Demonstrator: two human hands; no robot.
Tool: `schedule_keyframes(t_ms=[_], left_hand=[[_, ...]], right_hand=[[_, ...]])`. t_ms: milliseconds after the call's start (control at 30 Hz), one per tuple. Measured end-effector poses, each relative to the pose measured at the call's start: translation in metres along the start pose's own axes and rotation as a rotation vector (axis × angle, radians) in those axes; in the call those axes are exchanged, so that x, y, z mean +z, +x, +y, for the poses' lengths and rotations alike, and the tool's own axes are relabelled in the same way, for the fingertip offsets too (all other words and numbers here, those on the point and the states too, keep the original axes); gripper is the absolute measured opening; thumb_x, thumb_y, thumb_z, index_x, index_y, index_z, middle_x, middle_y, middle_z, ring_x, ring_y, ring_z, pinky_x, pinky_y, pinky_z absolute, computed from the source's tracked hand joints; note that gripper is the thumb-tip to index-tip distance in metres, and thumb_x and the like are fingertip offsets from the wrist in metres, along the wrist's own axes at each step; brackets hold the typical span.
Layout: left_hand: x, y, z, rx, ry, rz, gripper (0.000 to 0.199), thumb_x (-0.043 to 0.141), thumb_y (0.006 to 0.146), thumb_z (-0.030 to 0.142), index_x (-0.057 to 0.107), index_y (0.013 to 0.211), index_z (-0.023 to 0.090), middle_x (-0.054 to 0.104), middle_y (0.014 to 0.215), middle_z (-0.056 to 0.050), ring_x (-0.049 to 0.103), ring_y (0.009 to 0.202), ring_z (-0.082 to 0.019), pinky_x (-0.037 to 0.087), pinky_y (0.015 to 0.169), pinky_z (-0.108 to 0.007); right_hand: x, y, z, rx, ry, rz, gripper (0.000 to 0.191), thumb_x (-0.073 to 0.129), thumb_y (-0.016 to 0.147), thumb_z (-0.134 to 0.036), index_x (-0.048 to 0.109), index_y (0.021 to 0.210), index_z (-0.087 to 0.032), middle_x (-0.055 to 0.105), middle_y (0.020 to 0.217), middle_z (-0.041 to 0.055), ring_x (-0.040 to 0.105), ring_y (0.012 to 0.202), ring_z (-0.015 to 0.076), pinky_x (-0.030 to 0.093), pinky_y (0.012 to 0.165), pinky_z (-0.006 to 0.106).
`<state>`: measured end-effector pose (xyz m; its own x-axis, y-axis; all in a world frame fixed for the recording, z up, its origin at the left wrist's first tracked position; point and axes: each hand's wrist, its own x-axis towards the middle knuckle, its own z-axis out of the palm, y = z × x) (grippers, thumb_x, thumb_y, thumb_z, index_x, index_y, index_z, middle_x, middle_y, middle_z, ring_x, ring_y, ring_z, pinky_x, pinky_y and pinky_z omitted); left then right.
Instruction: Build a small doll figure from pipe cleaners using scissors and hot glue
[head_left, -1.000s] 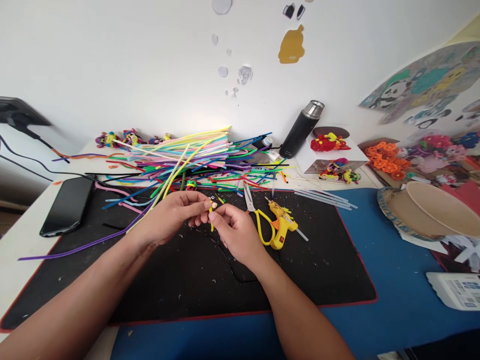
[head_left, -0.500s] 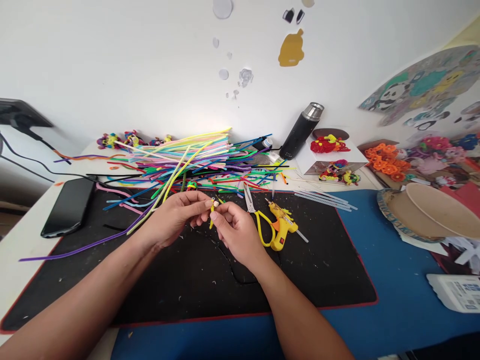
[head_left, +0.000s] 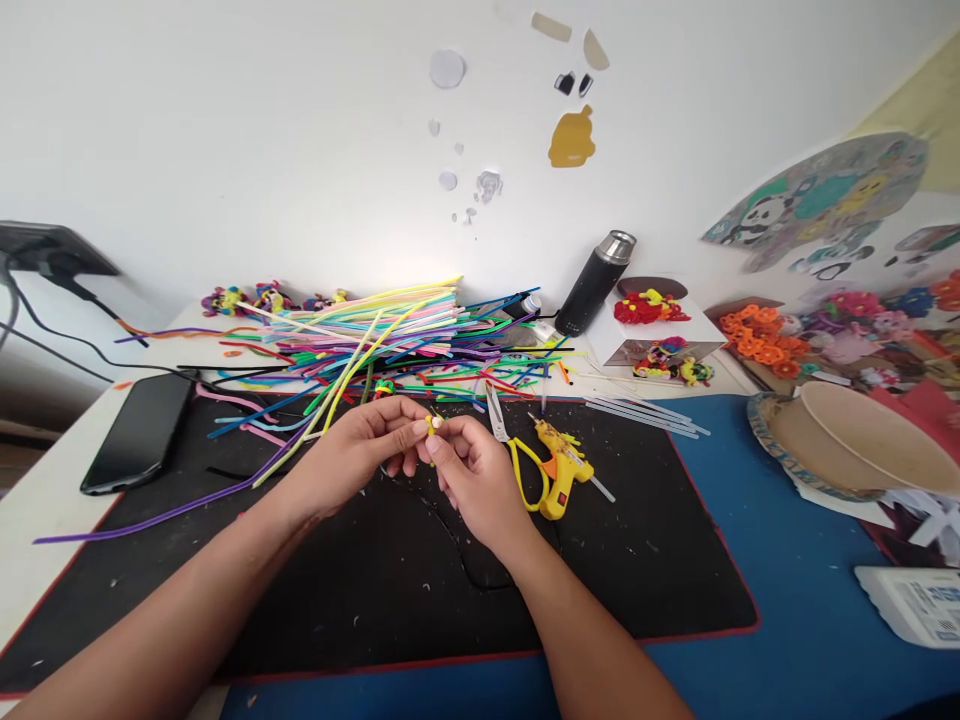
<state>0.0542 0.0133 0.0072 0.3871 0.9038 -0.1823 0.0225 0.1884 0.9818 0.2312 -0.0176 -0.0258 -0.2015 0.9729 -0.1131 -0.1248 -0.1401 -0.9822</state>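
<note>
Over the black mat (head_left: 360,590), my left hand (head_left: 375,440) and my right hand (head_left: 476,470) meet at their fingertips. Between them they pinch a small yellow pipe-cleaner piece (head_left: 432,425) with a white bit on it; most of it is hidden by the fingers. Both hands are closed. Just right of my right hand lie scissors (head_left: 529,475) with yellow handles, blades apart and pointing away. Beside them rests a yellow glue gun (head_left: 559,470) with a clear stick in its back. Behind my hands is a small green-and-yellow piece (head_left: 384,388).
A heap of coloured pipe cleaners (head_left: 405,335) spreads along the wall. A black phone (head_left: 139,430) lies at left. A black flask (head_left: 596,285) stands at back, near a white box (head_left: 652,345) with pipe-cleaner figures. Glue sticks (head_left: 649,415) and a round dish (head_left: 772,440) are at right.
The view has tilted up slightly, so everything sits lower in the picture. The fingers have shifted on the yellow piece, which now shows less of its length.
</note>
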Motion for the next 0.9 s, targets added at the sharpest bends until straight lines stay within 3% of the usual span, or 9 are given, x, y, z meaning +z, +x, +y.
schedule_keyframes(t_ms=[367,633,800,900], left_hand=[[0.001,0.000,0.002,-0.042,0.063,-0.061,0.040,0.071,0.092,0.058,0.062,0.101,0.020,0.070,0.073,-0.002,0.067,0.067,-0.018,0.049,0.059,-0.027],[-0.013,-0.003,0.007,0.060,0.278,0.000,0.036,0.076,0.091,0.055,0.075,0.102,0.020,0.073,0.096,-0.005,0.064,0.082,-0.019,0.052,0.068,-0.028],[-0.013,-0.004,0.013,0.086,0.277,0.024,0.035,0.081,0.085,0.053,0.077,0.094,0.020,0.076,0.094,-0.006,0.066,0.084,-0.021,0.054,0.076,-0.031],[-0.014,-0.004,0.014,0.080,0.300,0.026,0.034,0.082,0.084,0.052,0.078,0.091,0.020,0.076,0.089,-0.006,0.065,0.079,-0.020,0.053,0.073,-0.030]], right_hand=[[-0.001,0.001,0.001,-0.033,-0.027,0.025,0.032,0.069,0.094,-0.054,0.062,0.094,-0.023,0.061,0.068,-0.0039,0.042,0.046,0.0096,0.030,0.042,0.024],[-0.002,-0.001,0.002,-0.073,-0.150,0.049,0.027,0.068,0.096,-0.050,0.065,0.092,-0.023,0.046,0.058,-0.0079,0.039,0.049,0.0116,0.029,0.049,0.026],[-0.001,-0.003,-0.002,-0.111,-0.305,0.066,0.021,0.066,0.097,-0.043,0.068,0.091,-0.023,0.047,0.057,-0.0074,0.043,0.053,0.0132,0.031,0.054,0.028],[0.000,-0.003,-0.002,-0.107,-0.322,0.054,0.019,0.066,0.096,-0.042,0.067,0.091,-0.024,0.048,0.057,-0.0073,0.044,0.052,0.0136,0.031,0.053,0.029]])
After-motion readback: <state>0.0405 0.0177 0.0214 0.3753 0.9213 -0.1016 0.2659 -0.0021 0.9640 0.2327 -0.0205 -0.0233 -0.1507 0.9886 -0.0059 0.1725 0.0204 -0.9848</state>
